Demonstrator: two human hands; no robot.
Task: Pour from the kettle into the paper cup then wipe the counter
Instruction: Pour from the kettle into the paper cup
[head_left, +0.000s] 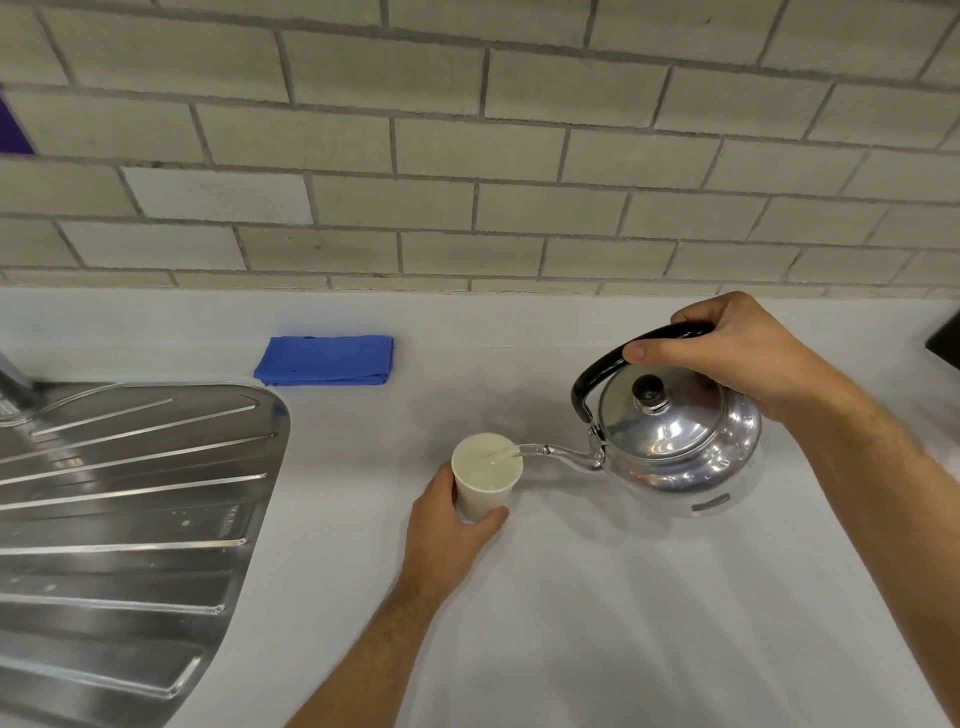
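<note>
A white paper cup (485, 483) stands on the white counter (597, 597), with my left hand (449, 530) wrapped around its lower side. My right hand (737, 348) grips the black handle of a shiny metal kettle (675, 441), which is tilted to the left. The tip of its thin spout (545, 451) sits at the cup's rim, and a clear stream runs into the cup. A folded blue cloth (326, 360) lies on the counter further back and to the left, apart from both hands.
A steel sink drainboard (119, 509) with raised ribs fills the left side. A grey brick wall (467, 156) closes the back of the counter. A dark object (945, 343) sits at the far right edge.
</note>
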